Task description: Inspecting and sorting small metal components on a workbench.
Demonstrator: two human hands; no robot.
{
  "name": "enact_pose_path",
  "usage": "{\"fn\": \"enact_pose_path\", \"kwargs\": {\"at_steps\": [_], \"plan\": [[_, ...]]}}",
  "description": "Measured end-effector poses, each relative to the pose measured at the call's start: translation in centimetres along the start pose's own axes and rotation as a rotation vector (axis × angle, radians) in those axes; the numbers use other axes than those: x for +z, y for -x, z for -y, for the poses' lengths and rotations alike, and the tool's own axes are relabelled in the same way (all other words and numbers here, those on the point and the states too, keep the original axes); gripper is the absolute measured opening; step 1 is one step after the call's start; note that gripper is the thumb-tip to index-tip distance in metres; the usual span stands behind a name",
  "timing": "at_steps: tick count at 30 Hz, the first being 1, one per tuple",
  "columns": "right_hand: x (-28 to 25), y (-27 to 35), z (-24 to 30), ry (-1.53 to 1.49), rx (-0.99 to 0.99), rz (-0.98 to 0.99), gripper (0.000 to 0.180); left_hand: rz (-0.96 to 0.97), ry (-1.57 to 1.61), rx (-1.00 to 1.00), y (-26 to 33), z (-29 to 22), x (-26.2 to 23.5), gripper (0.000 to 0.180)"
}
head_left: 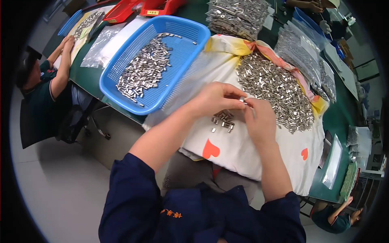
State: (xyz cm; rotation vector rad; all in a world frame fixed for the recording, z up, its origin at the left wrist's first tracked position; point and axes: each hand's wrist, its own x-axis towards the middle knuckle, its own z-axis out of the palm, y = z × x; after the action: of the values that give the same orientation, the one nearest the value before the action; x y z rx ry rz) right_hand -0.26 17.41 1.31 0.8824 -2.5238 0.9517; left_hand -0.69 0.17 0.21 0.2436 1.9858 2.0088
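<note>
Between the fingertips of my left hand (pixel 216 98) and my right hand (pixel 259 117) is a small shiny metal piece (pixel 242 99). Both hands pinch it above a white cloth (pixel 239 156) printed with red hearts. Just below them lies a little group of the same short metal pieces (pixel 223 122), partly hidden by my left fingers. A large heap of metal pieces (pixel 279 93) spreads over the cloth beyond my right hand. To the left stands a blue plastic basket (pixel 106 83) with more loose metal pieces (pixel 148 67) inside.
Clear bags of metal parts (pixel 237 16) are stacked at the back, with more bags (pixel 300 50) at the right. Red bins (pixel 121 11) stand far left on the green table (pixel 87 87). One co-worker (pixel 48 81) sits at the left, another (pixel 334 216) at the lower right.
</note>
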Motion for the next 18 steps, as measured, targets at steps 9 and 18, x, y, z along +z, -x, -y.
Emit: {"fn": "enact_pose_path", "kwargs": {"at_steps": [9, 18], "plan": [[0.2, -0.3, 1.2, 0.124, -0.021, 0.034, 0.013, 0.09, 0.203, -0.007, 0.4, 0.5, -0.2, 0.031], [0.6, -1.2, 2.1, -0.062, 0.284, 0.013, 0.021, 0.024, 0.311, 0.057, -0.1, 0.8, -0.3, 0.03]]}}
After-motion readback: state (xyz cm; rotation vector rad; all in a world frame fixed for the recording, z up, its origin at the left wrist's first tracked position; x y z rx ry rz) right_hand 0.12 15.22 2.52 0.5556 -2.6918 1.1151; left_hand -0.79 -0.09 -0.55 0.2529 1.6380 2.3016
